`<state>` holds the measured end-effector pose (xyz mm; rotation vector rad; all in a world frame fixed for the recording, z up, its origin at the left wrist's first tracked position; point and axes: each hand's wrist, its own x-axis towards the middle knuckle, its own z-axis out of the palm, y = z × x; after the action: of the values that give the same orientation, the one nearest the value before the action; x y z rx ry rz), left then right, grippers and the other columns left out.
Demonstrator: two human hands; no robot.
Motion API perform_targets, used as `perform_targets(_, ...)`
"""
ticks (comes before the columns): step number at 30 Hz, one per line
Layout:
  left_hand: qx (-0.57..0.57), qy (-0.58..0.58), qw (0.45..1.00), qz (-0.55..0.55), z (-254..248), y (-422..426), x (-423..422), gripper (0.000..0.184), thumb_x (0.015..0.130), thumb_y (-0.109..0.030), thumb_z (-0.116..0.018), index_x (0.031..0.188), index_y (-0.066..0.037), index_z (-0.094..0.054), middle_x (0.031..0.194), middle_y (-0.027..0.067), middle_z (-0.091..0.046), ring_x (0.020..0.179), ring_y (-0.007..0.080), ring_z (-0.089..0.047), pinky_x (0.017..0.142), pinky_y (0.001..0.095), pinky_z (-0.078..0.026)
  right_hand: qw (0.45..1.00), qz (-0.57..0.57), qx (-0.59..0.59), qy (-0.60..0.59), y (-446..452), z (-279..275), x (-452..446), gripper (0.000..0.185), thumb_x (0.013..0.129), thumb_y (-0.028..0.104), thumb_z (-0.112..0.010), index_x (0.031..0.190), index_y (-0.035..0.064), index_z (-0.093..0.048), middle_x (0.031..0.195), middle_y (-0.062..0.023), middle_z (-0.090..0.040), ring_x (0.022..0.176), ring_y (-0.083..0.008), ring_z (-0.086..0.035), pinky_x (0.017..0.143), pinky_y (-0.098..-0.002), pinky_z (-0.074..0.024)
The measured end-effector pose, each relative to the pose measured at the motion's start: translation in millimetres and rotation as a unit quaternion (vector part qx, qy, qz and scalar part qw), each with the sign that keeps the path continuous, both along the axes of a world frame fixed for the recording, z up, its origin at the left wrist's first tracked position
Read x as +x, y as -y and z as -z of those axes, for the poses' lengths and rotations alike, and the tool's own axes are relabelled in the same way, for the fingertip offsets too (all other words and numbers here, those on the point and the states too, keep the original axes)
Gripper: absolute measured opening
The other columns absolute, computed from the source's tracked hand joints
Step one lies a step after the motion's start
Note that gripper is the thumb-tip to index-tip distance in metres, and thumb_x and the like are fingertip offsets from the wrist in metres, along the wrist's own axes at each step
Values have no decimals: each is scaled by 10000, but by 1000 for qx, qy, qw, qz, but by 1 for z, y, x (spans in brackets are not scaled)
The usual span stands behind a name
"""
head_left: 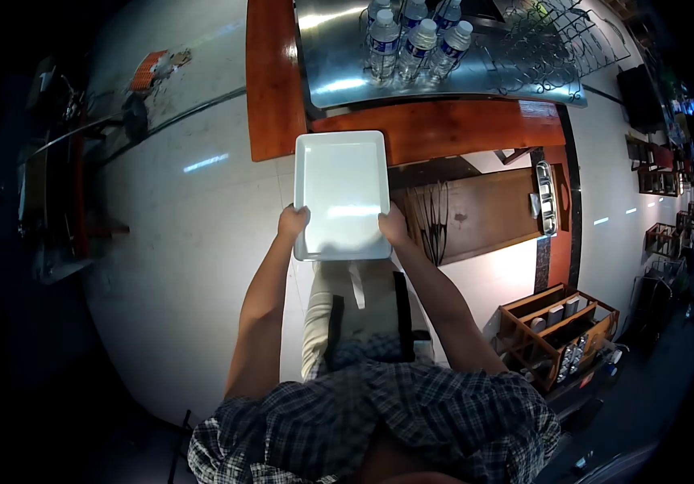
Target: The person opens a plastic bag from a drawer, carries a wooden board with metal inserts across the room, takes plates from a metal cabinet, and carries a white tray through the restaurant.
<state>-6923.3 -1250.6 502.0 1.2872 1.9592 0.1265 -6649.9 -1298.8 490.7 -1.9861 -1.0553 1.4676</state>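
A white rectangular tray [342, 177] with a raised rim is held out in front of my body, with nothing visible in it. My left hand [293, 221] grips its left edge near the lower corner. On the opposite edge, my right hand [393, 223] holds the tray at about the same height. The fingers of both hands are partly hidden under the tray. Its far end overlaps the front edge of a red-brown wooden bench [460, 125]. Beyond the bench, several clear water bottles [418, 47] stand on a metal-topped table [347, 85].
Wire racks [548, 48] lie on the metal top's right part. Right of the tray is a low brown wooden table [484, 211] with dark wire pieces and a metal compartment tray [546, 198]. A wooden divided box [558, 327] stands at lower right.
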Motion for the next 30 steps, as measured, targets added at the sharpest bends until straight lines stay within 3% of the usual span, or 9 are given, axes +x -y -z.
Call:
perform_targets(3, 26, 24, 999, 38, 47, -29, -12, 350, 789, -293, -543, 889, 37, -604, 802, 239, -623, 783, 357, -618, 699, 391, -481, 999, 39, -17, 6, -28, 18, -9, 442, 766, 101, -463, 1193, -11, -456, 1098, -236, -545, 1014, -355, -533, 862, -395, -413)
perform_targets(7, 78, 57, 995, 34, 68, -63, -4, 344, 793, -296, -544, 854, 35, -612, 757, 228, -625, 744, 346, -626, 667, 385, -481, 998, 60, 9, 2, -56, 59, -12, 437, 766, 102, -479, 1185, -17, -449, 1091, -231, -548, 1020, -354, -530, 860, -397, -420)
perform_targets(10, 84, 59, 995, 15, 92, -90, -1, 333, 800, -290, -549, 829, 35, -615, 722, 223, -621, 708, 339, -630, 634, 386, -479, 997, 29, 44, 64, -87, 68, -10, 355, 793, 95, -459, 1139, 16, -470, 1028, -240, -566, 987, -395, -524, 846, -417, -423)
perform_targets(17, 137, 66, 988, 8, 135, -134, 6, 338, 803, -287, -550, 875, 38, -604, 770, 246, -615, 771, 357, -618, 673, 397, -475, 994, 38, 40, 97, -142, 113, -7, 356, 781, 92, -482, 1131, 28, -464, 1020, -231, -571, 965, -385, -535, 826, -424, -427)
perform_targets(20, 169, 66, 983, 15, 144, -144, 13, 339, 807, -271, -542, 913, 47, -589, 800, 260, -609, 799, 376, -605, 698, 410, -471, 993, 48, 34, 101, -153, 129, -5, 382, 779, 110, -508, 1147, 23, -458, 1029, -223, -571, 973, -370, -539, 832, -417, -425)
perform_targets(22, 130, -7, 991, 20, 156, -153, 16, 372, 817, -271, -530, 997, 55, -550, 826, 267, -605, 803, 389, -599, 712, 422, -469, 993, 58, 26, 100, -161, 137, -6, 398, 777, 126, -530, 1153, 17, -459, 1037, -218, -568, 982, -361, -540, 839, -411, -422)
perform_targets(26, 170, 39, 985, 4, 188, -158, 18, 430, 820, -282, -529, 1086, 56, -499, 860, 273, -601, 807, 412, -591, 724, 431, -472, 986, 87, -13, 144, -166, 139, -10, 419, 790, 151, -540, 1179, 32, -437, 1048, -215, -566, 989, -364, -536, 841, -424, -423)
perform_targets(29, 154, 11, 988, 15, 189, -156, 18, 505, 814, -296, -544, 1180, 35, -437, 929, 275, -592, 849, 421, -581, 754, 422, -471, 983, 78, -53, 159, -165, 130, -10, 454, 792, 164, -550, 1211, 56, -413, 1065, -219, -560, 997, -361, -533, 849, -431, -422)
perform_targets(30, 116, 8, 993, 15, 185, -156, 20, 554, 810, -294, -552, 1239, 11, -379, 1029, 279, -551, 934, 393, -558, 815, 402, -444, 982, 66, -71, 161, -168, 125, -8, 478, 790, 168, -556, 1231, 72, -399, 1076, -222, -555, 1001, -359, -534, 853, -434, -421)
